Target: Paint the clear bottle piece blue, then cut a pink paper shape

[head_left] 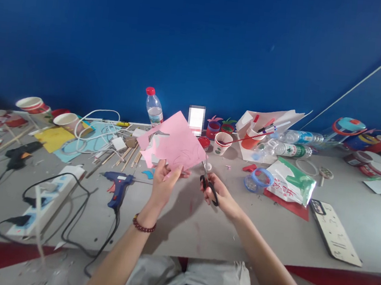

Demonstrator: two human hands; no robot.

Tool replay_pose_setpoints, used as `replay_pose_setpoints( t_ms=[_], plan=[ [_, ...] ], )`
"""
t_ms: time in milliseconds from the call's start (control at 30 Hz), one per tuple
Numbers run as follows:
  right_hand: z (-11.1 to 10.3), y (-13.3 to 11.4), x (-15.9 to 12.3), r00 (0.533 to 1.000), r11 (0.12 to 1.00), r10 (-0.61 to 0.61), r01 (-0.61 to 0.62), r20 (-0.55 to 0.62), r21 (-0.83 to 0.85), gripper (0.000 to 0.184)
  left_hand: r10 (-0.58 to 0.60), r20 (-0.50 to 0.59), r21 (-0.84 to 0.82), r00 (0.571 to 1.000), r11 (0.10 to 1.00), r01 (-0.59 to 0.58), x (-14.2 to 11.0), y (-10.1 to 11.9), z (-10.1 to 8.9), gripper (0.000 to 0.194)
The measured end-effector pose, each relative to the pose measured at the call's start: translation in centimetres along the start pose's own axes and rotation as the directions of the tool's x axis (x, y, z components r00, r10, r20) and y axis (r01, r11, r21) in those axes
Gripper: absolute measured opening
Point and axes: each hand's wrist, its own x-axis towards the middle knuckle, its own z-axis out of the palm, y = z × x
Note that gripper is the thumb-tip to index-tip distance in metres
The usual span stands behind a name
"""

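My left hand (164,183) pinches the lower edge of a pink paper sheet (173,143) and holds it up over the grey table (181,232). The sheet has a jagged cut-out on its left side and faint pencil lines. My right hand (220,196) grips black-handled scissors (209,184), whose blades point up at the sheet's right lower edge. A beaded bracelet sits on my left wrist.
A blue glue gun (118,185) lies left of my hands, its cable trailing to a white power strip (46,202). A water bottle (154,106), paper cups (222,142), wooden sticks (126,156), a plastic bag (290,180) and a wooden board (334,232) lie around.
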Motion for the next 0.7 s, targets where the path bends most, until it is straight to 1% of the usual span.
replay_pose_setpoints(
  t_ms=[67,167,333,533,700],
  plan=[
    [0.1,0.3,-0.2,1.0,0.999,0.007,-0.006,0.011,-0.031,0.063,-0.027,0.015,0.021,1.0,0.999,0.027,-0.4,-0.3,0.1,0.045],
    [-0.5,1.0,-0.6,1.0,0.999,0.01,-0.009,0.022,-0.053,0.064,-0.069,0.041,0.053,0.997,0.996,0.066,-0.8,-0.7,0.2,0.041],
    [-1.0,1.6,-0.6,0.999,0.995,-0.019,0.016,-0.033,-0.098,0.064,-0.124,0.063,0.071,0.99,0.99,0.12,-1.2,-0.7,0.4,0.038],
    [-0.8,1.7,-0.5,0.998,0.992,-0.023,0.016,-0.057,-0.125,0.063,-0.123,0.06,0.08,0.991,0.99,0.118,-1.2,-0.6,0.4,0.037],
    [-0.9,1.5,-0.7,0.999,0.993,-0.013,0.008,-0.037,-0.12,0.065,-0.111,0.065,0.1,0.992,0.989,0.104,-1.4,-0.5,0.5,0.032]
  ],
)
